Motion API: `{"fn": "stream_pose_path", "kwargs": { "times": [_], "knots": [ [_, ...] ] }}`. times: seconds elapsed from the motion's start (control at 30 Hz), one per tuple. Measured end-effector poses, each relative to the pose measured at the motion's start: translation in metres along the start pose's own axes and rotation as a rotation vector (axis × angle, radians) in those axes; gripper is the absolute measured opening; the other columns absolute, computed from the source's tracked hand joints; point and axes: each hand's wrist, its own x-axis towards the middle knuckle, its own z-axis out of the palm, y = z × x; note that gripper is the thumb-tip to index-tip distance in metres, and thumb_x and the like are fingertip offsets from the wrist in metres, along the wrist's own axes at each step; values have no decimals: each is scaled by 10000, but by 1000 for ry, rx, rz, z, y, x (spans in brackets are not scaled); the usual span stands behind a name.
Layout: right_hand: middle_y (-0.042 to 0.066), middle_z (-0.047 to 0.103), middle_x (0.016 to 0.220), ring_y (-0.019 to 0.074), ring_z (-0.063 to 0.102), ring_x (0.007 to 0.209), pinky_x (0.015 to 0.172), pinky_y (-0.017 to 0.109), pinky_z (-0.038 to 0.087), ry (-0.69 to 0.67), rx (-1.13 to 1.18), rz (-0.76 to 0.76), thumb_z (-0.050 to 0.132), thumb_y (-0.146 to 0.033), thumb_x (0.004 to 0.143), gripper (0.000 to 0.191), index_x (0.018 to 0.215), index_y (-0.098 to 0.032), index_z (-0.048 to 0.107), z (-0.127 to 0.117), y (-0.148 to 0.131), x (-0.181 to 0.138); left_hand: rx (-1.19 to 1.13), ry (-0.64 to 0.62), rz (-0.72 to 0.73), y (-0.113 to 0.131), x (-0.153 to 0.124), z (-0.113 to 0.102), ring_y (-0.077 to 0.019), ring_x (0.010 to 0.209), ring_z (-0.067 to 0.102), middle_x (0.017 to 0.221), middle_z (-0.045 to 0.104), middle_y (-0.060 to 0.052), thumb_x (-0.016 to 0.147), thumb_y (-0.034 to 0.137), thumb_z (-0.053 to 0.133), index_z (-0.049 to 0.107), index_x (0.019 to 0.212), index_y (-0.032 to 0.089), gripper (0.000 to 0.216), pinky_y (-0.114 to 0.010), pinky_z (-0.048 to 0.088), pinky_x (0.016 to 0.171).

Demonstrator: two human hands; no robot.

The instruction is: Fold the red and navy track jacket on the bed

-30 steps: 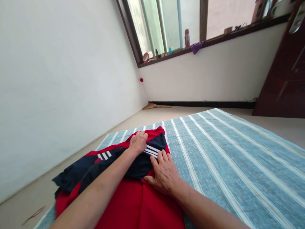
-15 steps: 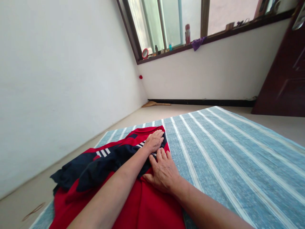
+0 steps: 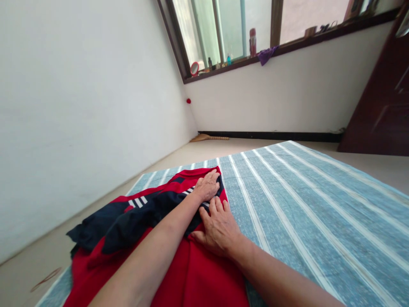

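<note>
A red and navy garment with white stripes lies on a blue striped mat. My left hand rests near the garment's far corner, fingers curled down onto the navy striped cloth. Just behind it, my right hand lies flat on the garment with fingers stretched forward, pressing the fabric. The two hands nearly touch. A bunched navy part of the garment trails to the left.
A white wall rises at the left. A window sill at the back holds bottles, a small mirror and a purple cloth. A dark wooden door stands at the right. A broom lies by the far wall.
My left hand has slid to the right along the navy striped cloth, from the garment's far left part to its far corner, close to my right hand. My right hand stayed put.
</note>
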Motion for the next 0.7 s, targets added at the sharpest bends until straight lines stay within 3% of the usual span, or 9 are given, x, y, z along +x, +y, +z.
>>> {"fn": "stream_pose_path", "kwargs": {
  "times": [0.23, 0.7],
  "knots": [
    [237, 420, 1352, 382, 299, 1296, 1043, 516, 223, 8, -14, -16, 453, -637, 832, 693, 1284, -113, 491, -2, -1, -1, -10, -6, -100, 6, 11, -5, -253, 1208, 450, 1324, 505, -87, 851, 220, 393, 407, 1270, 242, 420, -464, 391, 942],
    [242, 363, 1406, 382, 257, 1335, 1075, 515, 193, 43, 38, 65, 550, -623, 782, 733, 1289, -100, 473, -4, 1, 1, 21, 10, -27, 1, 10, 0, -244, 1276, 368, 1444, 393, -48, 957, 331, 340, 390, 1314, 289, 363, -461, 363, 964]
  ]
}}
